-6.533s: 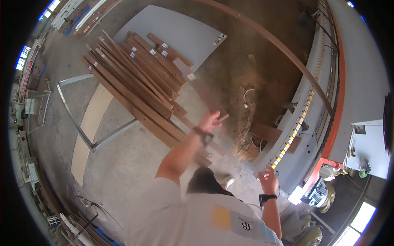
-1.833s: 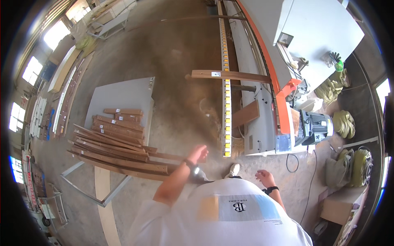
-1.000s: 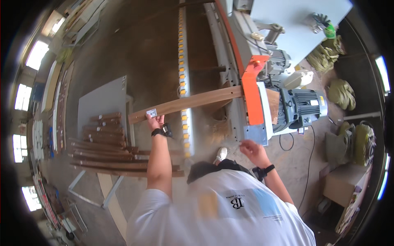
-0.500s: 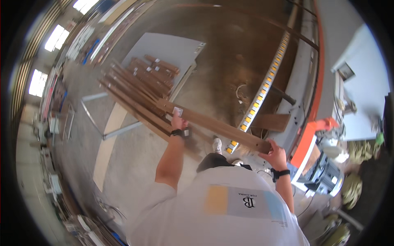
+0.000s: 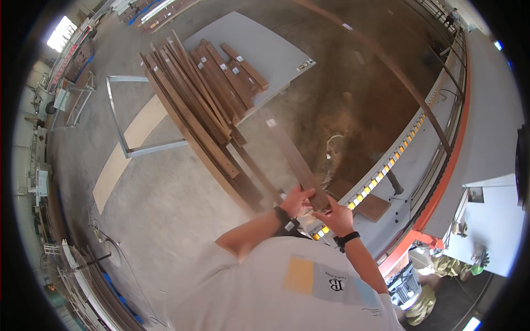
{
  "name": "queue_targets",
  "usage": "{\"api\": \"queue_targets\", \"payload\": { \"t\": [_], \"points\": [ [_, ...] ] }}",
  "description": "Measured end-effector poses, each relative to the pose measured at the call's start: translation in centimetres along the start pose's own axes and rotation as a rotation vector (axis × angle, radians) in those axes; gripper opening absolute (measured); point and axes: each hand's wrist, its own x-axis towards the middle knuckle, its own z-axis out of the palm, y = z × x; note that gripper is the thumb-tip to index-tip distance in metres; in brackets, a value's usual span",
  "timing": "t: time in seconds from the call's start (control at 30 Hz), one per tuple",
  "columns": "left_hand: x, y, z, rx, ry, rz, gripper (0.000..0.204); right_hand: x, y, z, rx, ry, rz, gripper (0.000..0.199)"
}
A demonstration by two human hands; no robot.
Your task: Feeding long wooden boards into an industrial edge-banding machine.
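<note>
The person holds a long brown plank (image 5: 291, 161) with both hands at its near end. The left hand (image 5: 296, 199) wraps that end from the left, and the right hand (image 5: 334, 214) closes on it from the right, so each grip is shut around the wood. A dark watch sits on each wrist. The plank runs up and to the left from the hands, its far end with a small white label near the corner of the grey table (image 5: 259, 44). On that table lies a stack (image 5: 207, 96) of similar brown planks, some short with white labels, the long ones fanned out and hanging over the table's near edge toward the person. A metal frame (image 5: 118, 118) stands left of the stack with a pale board (image 5: 122, 151) lying across the floor under it. To the right runs a long machine (image 5: 441, 160) with an orange rail and a row of yellow rollers just beside the hands. Sawdust covers the floor (image 5: 353, 83) behind the plank.
</note>
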Motion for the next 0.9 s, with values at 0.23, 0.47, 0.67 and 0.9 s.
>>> {"api": "queue_targets", "payload": {
  "t": [0.23, 0.47, 0.67, 0.9],
  "points": [
    [10.2, 9.4, -10.3, -0.024, 0.119, 0.052, 0.034, 1.2, 2.4, 0.7, 0.036, -0.025, 0.186, 0.072],
    [19.4, 15.3, -20.8, 0.020, 0.132, 0.167, 0.044, -2.5, 5.3, 1.5, 0.097, -0.135, 0.407, 0.050],
    [22.6, 11.8, -22.7, -0.122, 0.329, 0.088, 0.025, -3.4, 4.8, 1.7, 0.164, -0.089, 0.425, 0.047],
    [28.5, 17.8, -26.8, -0.453, 0.428, 0.292, 0.022, -2.6, 3.5, 0.5, 0.222, -0.092, 0.493, 0.046]
  ]
}}
